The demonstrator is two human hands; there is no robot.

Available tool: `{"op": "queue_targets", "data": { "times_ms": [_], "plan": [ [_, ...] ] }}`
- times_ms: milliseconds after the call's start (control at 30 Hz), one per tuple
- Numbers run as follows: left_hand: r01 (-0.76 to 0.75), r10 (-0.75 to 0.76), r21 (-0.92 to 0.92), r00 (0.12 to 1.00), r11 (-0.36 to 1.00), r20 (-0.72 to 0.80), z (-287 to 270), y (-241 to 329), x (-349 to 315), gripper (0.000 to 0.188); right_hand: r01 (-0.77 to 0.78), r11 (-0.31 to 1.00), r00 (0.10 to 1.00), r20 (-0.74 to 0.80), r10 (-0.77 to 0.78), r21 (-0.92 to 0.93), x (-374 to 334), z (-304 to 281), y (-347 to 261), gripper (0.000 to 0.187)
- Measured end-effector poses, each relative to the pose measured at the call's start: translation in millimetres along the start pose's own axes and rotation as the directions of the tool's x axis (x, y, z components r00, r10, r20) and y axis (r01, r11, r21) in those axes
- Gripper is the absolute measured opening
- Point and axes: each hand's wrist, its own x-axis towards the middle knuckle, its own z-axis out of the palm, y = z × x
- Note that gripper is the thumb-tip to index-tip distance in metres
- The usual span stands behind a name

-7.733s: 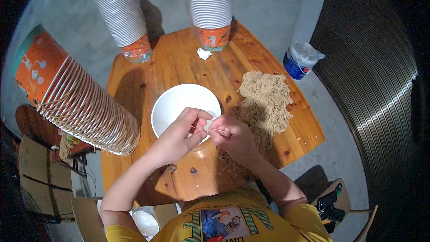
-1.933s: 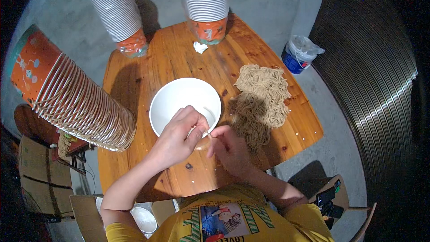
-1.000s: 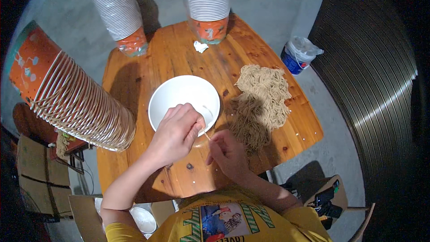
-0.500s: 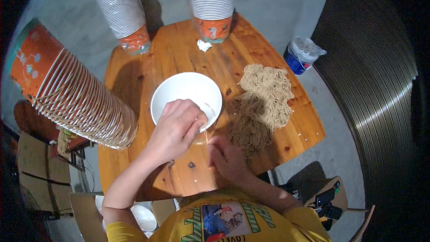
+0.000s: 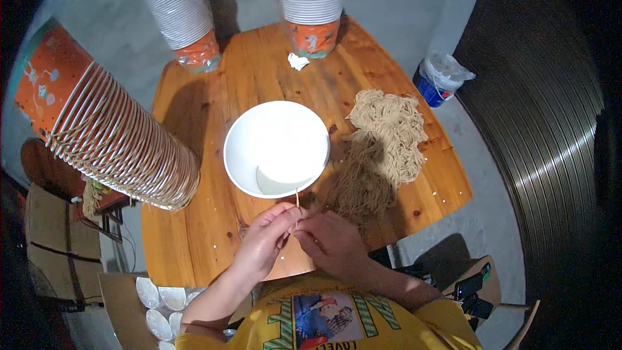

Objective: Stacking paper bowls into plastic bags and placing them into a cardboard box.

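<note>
Just on the near side of one white tub (image 5: pixel 241 149), which stands open on the wooden counter (image 5: pixel 259 84), two bare hands meet at one thin pale strand (image 5: pixel 298 199). The left hand (image 5: pixel 262 240) pinches that strand between thumb and finger, its upper end showing against the tub's rim. The right hand (image 5: pixel 337 243) has its fingers bent close beside; whether they grip the strand cannot be told. Right of the tub lies one heap of tan strings (image 5: pixel 392 133), partly in shadow. Left of the tub is one tall stack of orange-printed tubs (image 5: pixel 123 133), strings lying across its rims. Beyond the tub stand two plastic-wrapped stacks (image 5: pixel 311 0) and one crumpled white scrap (image 5: pixel 298 61). Far right of the tub, one blue-and-white bucket (image 5: pixel 442 79) sits on the floor
</note>
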Motion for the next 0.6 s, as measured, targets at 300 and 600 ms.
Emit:
{"op": "queue_targets", "data": {
  "times_ms": [300,600],
  "plan": [
    [-0.106,0.099,-0.128,0.993,0.986,-0.059,5.3,7.4,9.0,0.011,0.132,0.973,0.987,0.118,-0.111,-0.189,-5.5,4.2,6.1,0.009],
    [-0.283,0.272,-0.102,0.956,0.954,-0.109,-5.5,7.7,25.1,0.017,0.331,0.891,0.942,0.061,-0.329,-0.31,7.0,12.9,12.9,0.014]
  ]
}}
